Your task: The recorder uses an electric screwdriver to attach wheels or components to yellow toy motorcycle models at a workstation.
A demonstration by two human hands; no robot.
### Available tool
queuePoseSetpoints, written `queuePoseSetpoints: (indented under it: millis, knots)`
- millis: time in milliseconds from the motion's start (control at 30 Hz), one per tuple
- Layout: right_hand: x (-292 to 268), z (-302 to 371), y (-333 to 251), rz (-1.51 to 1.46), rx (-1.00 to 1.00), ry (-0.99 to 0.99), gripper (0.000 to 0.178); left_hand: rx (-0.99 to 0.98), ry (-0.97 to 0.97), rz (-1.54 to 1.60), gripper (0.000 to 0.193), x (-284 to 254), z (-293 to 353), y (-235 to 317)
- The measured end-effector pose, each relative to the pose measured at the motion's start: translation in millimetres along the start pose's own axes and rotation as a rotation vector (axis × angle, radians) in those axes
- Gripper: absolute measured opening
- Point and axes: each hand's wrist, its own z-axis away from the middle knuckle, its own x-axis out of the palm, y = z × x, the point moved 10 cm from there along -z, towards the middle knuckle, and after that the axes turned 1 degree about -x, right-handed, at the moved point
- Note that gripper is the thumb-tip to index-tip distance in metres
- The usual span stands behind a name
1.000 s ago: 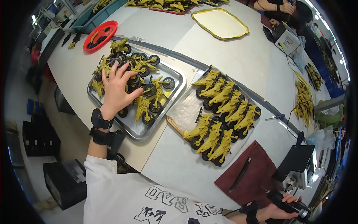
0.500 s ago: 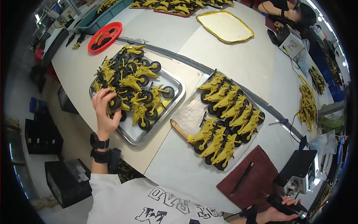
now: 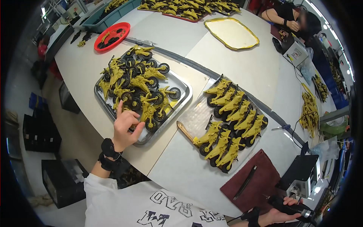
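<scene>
My left hand [image 3: 126, 128] hovers at the near edge of a metal tray [image 3: 185, 92]. Its index finger stretches toward the piled yellow toy motorcycles [image 3: 141, 82] with black wheels; thumb and index stand apart, with nothing visible between them. At the lower right my right hand [image 3: 281, 216] grips a black electric screwdriver [image 3: 281, 206], its thin bit pointing left over a dark red cloth [image 3: 261, 178]. Between the hands, more toy motorcycles [image 3: 230, 102] lie in two rows on a clear plastic-like sheet [image 3: 193, 119].
A black pen-like rod [image 3: 245, 182] lies on the cloth, beside a black-and-silver box device [image 3: 298, 178]. Farther off are a red round tray [image 3: 126, 28], a teal bin [image 3: 109, 20], a yellow-rimmed white tray [image 3: 258, 41] and a co-worker [image 3: 285, 19] at the back right.
My left hand has drawn back from the pile toward me and to the right, its index finger now extended. My right hand stays with the screwdriver. The view has shifted slightly.
</scene>
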Motion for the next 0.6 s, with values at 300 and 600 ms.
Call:
queuePoseSetpoints:
  millis: [300, 600]
  knots:
    - [13, 2, -4, 0.012, -0.017, -0.042, 0.061, -0.299, 0.160, -0.432, 0.057, -32, -15, -7]
    - [16, 5, 5, 0.027, -0.015, -0.047, 0.060, -0.375, 0.104, -0.223, 0.045, -7, 11, -40]
